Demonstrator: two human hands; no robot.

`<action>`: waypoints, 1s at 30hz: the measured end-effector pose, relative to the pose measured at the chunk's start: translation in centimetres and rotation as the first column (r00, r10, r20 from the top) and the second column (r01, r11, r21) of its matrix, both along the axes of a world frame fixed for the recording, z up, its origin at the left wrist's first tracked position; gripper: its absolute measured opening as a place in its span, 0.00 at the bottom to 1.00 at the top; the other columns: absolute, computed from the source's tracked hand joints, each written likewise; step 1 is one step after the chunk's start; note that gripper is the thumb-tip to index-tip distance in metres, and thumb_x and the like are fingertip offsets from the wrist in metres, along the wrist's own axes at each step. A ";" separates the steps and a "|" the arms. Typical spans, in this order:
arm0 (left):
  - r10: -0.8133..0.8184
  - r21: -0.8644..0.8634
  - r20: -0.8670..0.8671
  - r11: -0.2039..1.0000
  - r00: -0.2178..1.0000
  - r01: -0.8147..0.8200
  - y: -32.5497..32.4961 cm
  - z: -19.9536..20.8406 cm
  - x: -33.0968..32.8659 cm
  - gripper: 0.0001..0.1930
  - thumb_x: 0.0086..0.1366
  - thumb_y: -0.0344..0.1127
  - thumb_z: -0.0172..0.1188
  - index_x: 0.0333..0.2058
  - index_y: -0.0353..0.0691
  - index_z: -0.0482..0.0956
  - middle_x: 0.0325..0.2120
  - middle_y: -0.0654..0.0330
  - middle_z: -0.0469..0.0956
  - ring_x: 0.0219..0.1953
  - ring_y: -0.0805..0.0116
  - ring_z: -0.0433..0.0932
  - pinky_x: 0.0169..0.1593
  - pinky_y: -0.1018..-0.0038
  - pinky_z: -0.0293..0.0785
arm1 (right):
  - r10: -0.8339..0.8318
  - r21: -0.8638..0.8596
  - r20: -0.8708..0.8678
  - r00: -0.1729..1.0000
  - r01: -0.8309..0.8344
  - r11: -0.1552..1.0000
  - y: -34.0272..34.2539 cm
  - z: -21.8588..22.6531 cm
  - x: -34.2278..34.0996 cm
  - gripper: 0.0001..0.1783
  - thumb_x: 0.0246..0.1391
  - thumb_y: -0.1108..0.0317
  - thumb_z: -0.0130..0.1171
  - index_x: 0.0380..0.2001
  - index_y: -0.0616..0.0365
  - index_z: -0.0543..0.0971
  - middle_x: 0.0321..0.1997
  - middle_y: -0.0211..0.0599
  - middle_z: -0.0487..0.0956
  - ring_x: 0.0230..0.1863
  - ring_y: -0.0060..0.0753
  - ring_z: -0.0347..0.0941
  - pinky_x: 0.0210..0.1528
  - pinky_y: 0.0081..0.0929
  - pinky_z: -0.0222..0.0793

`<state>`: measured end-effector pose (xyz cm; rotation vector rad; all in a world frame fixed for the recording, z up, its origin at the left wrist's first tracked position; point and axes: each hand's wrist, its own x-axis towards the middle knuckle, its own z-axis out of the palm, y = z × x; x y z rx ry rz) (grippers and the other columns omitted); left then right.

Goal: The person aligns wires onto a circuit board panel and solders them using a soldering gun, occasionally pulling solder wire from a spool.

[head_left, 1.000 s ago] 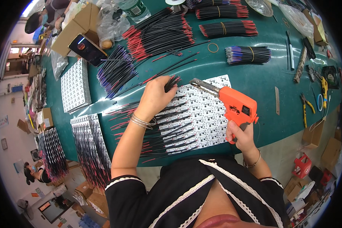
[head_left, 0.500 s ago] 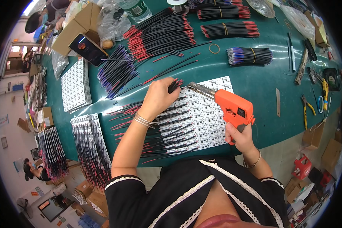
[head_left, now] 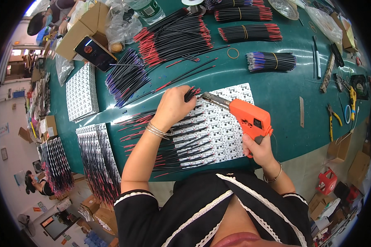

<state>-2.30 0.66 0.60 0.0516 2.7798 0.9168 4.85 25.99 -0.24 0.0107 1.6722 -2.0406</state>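
Note:
My left hand (head_left: 176, 103) is closed around a small bunch of short black wires (head_left: 191, 94) with red tips, held over the upper edge of a white circuit board panel (head_left: 231, 142). My right hand (head_left: 259, 150) grips the handle of an orange soldering gun (head_left: 250, 116). Its metal tip (head_left: 209, 97) points left, close to the wire ends at the panel's top; whether it touches cannot be made out. Rows of black and red wires (head_left: 185, 142) lie across the panel's left part and stick out past its left side. The right part shows bare boards.
Loose wire piles (head_left: 175, 39) and banded wire bundles (head_left: 251, 33) lie at the back. A phone (head_left: 95, 53) leans on a cardboard box left of them. Stacked panels (head_left: 81, 92) and wired panels (head_left: 97, 156) sit left. Pliers (head_left: 334, 119) lie right.
The soldering gun and my right hand have shifted slightly left, bringing the tip closer to my left hand. My left hand stays nearly in place. A person in the background has moved.

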 end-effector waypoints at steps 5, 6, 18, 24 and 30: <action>-0.007 -0.006 -0.026 1.000 1.000 0.006 0.2 0.1 0.0 0.12 0.49 0.34 0.57 0.20 0.29 0.70 0.12 0.47 0.67 0.15 0.53 0.65 0.24 0.68 0.63 | -0.003 0.010 0.004 1.000 0.003 1.000 0.0 -0.1 0.1 0.07 0.53 0.69 0.50 0.30 0.61 0.67 0.11 0.27 0.66 0.10 0.16 0.61 0.13 0.15 0.58; -0.007 -0.006 -0.025 1.000 1.000 0.007 0.2 0.1 -0.1 0.12 0.49 0.34 0.57 0.20 0.29 0.70 0.12 0.47 0.67 0.15 0.53 0.65 0.24 0.68 0.63 | -0.011 0.019 0.003 1.000 0.011 1.000 0.0 -0.1 0.2 0.08 0.52 0.69 0.50 0.31 0.62 0.67 0.12 0.27 0.66 0.10 0.17 0.61 0.14 0.15 0.58; -0.089 -0.001 -0.042 0.996 0.995 0.089 -0.3 0.3 -0.6 0.11 0.49 0.34 0.56 0.23 0.29 0.72 0.14 0.46 0.69 0.17 0.50 0.67 0.25 0.67 0.64 | -0.019 -0.034 0.053 0.998 0.021 0.999 0.5 -0.3 0.7 0.11 0.53 0.67 0.50 0.34 0.64 0.66 0.12 0.29 0.66 0.10 0.18 0.60 0.14 0.16 0.59; -0.161 0.000 0.059 0.987 0.985 0.161 -0.2 1.2 -1.3 0.11 0.50 0.35 0.56 0.23 0.29 0.73 0.15 0.46 0.70 0.19 0.50 0.68 0.27 0.66 0.66 | -0.024 0.004 0.064 0.998 0.024 1.000 0.2 -0.2 0.6 0.10 0.53 0.67 0.50 0.32 0.63 0.65 0.12 0.29 0.66 0.10 0.18 0.62 0.14 0.16 0.59; -0.190 -0.016 0.019 0.982 0.982 0.190 -0.3 0.9 -1.3 0.11 0.50 0.34 0.56 0.24 0.29 0.73 0.16 0.45 0.71 0.21 0.48 0.70 0.29 0.65 0.67 | 0.000 0.005 0.050 0.999 0.000 1.000 0.2 -0.1 0.5 0.09 0.53 0.68 0.49 0.32 0.63 0.65 0.12 0.29 0.66 0.10 0.18 0.62 0.14 0.16 0.59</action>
